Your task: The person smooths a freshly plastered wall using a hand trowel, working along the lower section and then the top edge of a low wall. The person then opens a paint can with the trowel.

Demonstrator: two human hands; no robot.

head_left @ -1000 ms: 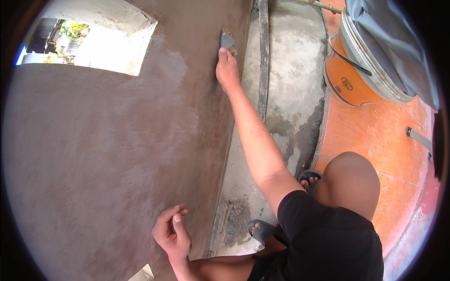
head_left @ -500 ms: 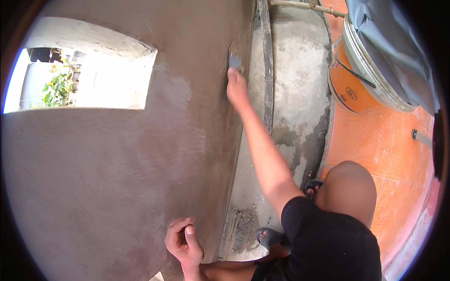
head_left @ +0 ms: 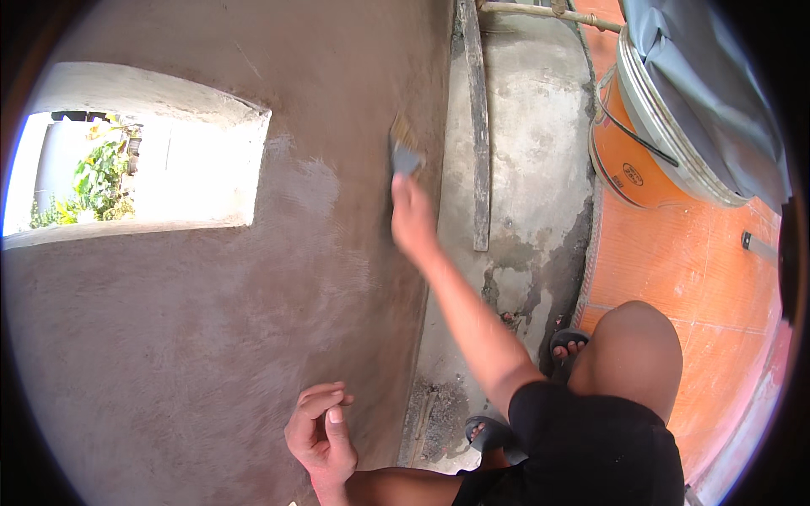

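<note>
While the right hand (head_left: 414, 221) is clamped on the handle of a brush (head_left: 407, 158), the bristles point away just beyond its fingers, against or very near the brown wall (head_left: 169, 337); blur makes the contact hard to confirm. The step in hand appears to be brushing the stretch of wall beside the wall's foot. The next move would seem to call for a firm grip and an even stroke, with the bristles kept to the face. Nearer the body, the left hand (head_left: 322, 434) is loosely curled in front of the wall, thumb slightly apart from the fingers, nothing visible in it. Right of the brush hand lie a wooden strip (head_left: 477, 126) and, farther off, an orange bucket (head_left: 620, 156).
</note>
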